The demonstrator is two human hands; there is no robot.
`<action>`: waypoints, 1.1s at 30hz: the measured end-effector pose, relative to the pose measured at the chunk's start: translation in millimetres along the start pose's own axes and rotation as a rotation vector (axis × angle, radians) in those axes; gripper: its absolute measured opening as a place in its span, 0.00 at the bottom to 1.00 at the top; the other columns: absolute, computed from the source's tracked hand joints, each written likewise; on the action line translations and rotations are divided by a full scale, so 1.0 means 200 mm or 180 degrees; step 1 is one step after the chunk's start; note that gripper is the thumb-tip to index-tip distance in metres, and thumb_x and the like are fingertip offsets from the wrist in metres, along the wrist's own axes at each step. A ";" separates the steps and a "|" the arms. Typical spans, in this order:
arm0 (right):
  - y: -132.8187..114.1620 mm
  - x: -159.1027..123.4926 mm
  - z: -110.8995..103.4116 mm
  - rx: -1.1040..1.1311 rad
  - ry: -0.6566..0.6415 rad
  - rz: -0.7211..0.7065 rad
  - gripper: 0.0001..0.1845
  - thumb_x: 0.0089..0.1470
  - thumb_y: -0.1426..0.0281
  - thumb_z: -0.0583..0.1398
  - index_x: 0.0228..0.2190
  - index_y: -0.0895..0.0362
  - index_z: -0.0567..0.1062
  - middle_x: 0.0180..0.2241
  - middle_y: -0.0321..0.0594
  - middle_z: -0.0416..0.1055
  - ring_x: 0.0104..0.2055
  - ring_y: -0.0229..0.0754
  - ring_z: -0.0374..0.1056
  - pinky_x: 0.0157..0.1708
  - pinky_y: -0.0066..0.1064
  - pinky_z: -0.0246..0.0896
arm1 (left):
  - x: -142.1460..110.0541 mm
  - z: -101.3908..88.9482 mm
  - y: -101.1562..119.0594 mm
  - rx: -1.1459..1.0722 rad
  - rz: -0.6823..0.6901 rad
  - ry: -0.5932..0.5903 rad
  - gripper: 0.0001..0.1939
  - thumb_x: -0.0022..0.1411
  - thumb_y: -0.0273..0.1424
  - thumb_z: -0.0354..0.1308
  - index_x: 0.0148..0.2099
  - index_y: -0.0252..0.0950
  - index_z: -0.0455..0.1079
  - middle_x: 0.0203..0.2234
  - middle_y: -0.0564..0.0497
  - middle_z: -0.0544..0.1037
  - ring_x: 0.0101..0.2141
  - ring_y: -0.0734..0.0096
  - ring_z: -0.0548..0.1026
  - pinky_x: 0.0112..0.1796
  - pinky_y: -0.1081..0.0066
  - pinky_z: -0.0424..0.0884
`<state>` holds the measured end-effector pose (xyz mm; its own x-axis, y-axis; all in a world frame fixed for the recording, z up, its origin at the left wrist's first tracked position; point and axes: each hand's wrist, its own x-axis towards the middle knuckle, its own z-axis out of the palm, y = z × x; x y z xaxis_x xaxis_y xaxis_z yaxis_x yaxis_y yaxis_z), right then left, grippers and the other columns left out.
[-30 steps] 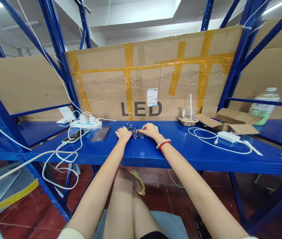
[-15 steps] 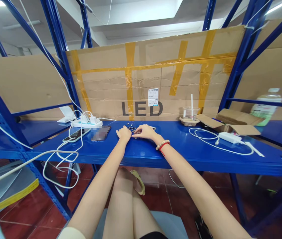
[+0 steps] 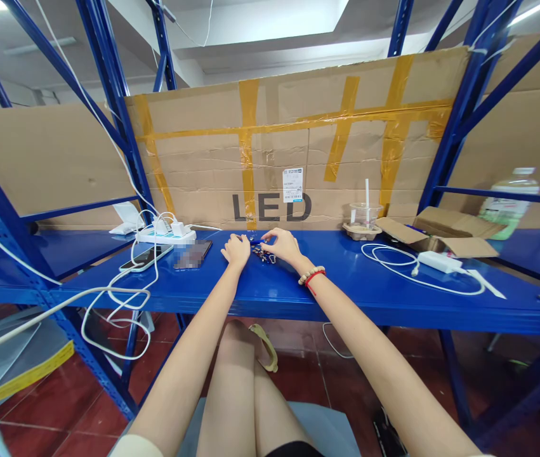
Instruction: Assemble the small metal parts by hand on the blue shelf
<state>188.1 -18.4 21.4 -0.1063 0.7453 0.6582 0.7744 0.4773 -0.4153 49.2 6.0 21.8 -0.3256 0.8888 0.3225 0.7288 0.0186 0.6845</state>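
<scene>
My left hand (image 3: 237, 250) rests on the blue shelf top with its fingers curled. Close to its right, my right hand (image 3: 283, 246) is bent with thumb and fingers pinched together. It wears a beaded bracelet (image 3: 311, 275) and a red cord on the wrist. A small saturated blue piece (image 3: 256, 242) shows between the fingertips of both hands; its kind is too small to tell. Below the fingertips lies a little pile of shiny metal pieces (image 3: 263, 255), possibly clasps or key rings, partly covered by my right hand.
Left of the hands are a dark, blurred flat object (image 3: 193, 255), a phone (image 3: 146, 259) and a white power strip (image 3: 167, 237) with tangled cables. Rightward stand a plastic cup (image 3: 363, 219) with straw, an opened carton (image 3: 460, 235) and a white adapter (image 3: 441, 262). Cardboard (image 3: 193, 171) forms the back.
My right hand has lifted and arched slightly, uncovering more of the metal pieces. The small blue piece now shows between the fingertips. My left hand has shifted only a little.
</scene>
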 end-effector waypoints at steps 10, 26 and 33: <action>0.01 0.00 -0.02 -0.0110 0.0526 0.0275 0.12 0.48 0.68 0.56 0.35 0.54 0.75 0.40 0.37 0.69 0.33 0.36 0.66 0.32 0.27 0.58 | 0.00 0.00 0.00 -0.0078 0.0079 -0.0125 0.16 0.61 0.36 0.39 0.44 0.37 0.65 0.45 0.43 0.74 0.49 0.56 0.68 0.48 0.58 0.58; 0.07 0.01 -0.03 -0.0311 0.0479 0.1024 0.15 0.53 0.66 0.56 0.44 0.55 0.68 0.40 0.41 0.71 0.42 0.43 0.66 0.39 0.31 0.57 | 0.00 0.06 -0.02 0.0646 0.1504 -0.1143 0.13 0.57 0.29 0.46 0.42 0.40 0.70 0.43 0.52 0.75 0.46 0.66 0.70 0.46 0.67 0.64; 0.17 0.01 -0.06 -0.0297 0.0725 0.1657 0.12 0.53 0.60 0.55 0.35 0.54 0.72 0.36 0.41 0.73 0.40 0.44 0.68 0.38 0.33 0.58 | 0.00 0.05 -0.02 0.0512 0.1522 -0.1124 0.13 0.59 0.30 0.45 0.42 0.40 0.69 0.45 0.52 0.74 0.46 0.68 0.70 0.47 0.68 0.64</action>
<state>220.7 -6.4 16.4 0.4328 0.7469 0.5047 0.7415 0.0234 -0.6705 52.6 11.2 12.3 0.2590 0.9133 0.3144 0.8355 -0.3752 0.4016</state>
